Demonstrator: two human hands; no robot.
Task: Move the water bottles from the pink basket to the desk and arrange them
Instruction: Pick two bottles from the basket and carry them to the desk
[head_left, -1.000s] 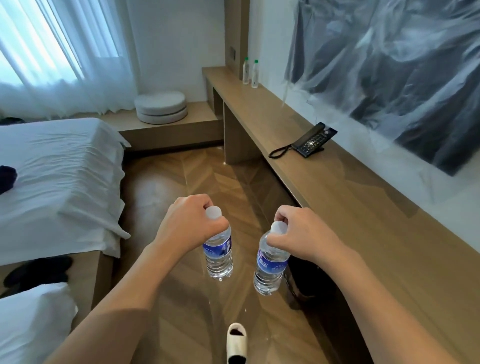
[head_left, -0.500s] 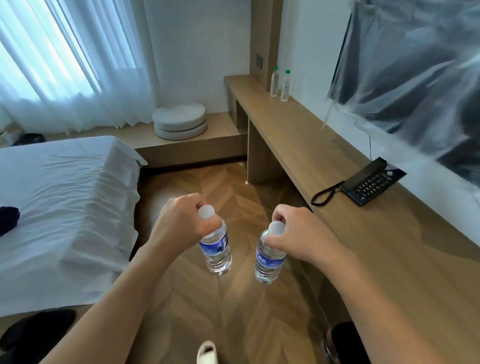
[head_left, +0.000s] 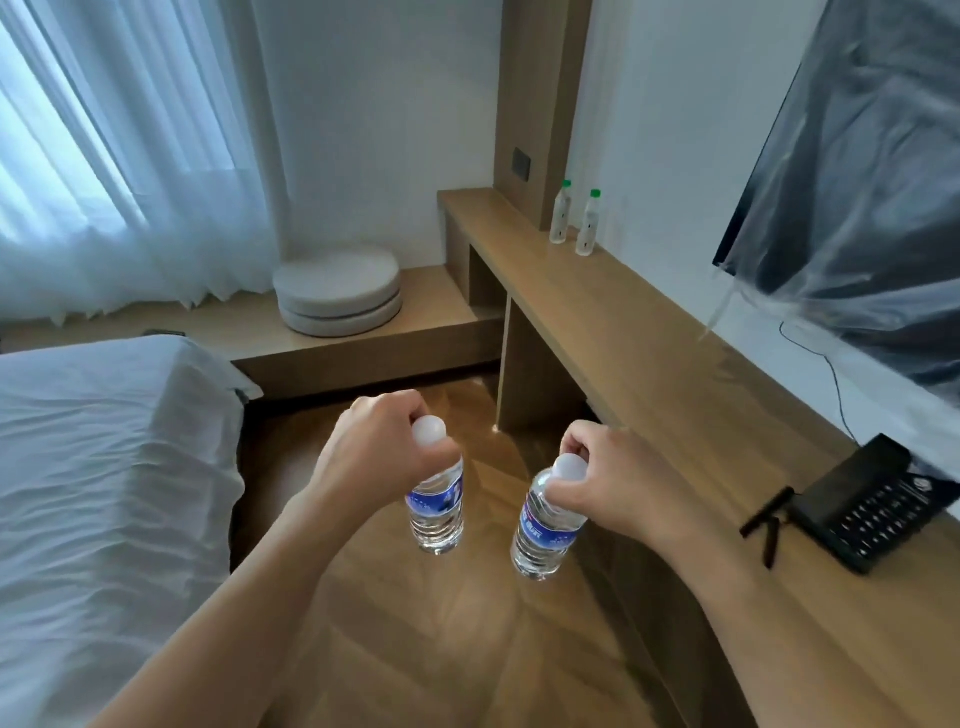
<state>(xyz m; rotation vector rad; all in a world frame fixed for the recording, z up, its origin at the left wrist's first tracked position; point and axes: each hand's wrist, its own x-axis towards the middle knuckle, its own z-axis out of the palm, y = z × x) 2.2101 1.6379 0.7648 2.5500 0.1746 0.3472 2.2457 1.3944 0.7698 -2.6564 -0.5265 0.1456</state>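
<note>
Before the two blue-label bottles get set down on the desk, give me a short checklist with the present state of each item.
1. Left hand grips the left bottle at the neck: ok.
2. Right hand grips the right bottle at the neck: ok.
3. Both bottles capped, hanging roughly upright: ok.
4. Bottles over the desk: not ok, both hang over the floor beside it.
5. Bare desk surface between the two green-capped bottles and the telephone: ok.
6. Pink basket emptied: cannot tell, out of view.
</note>
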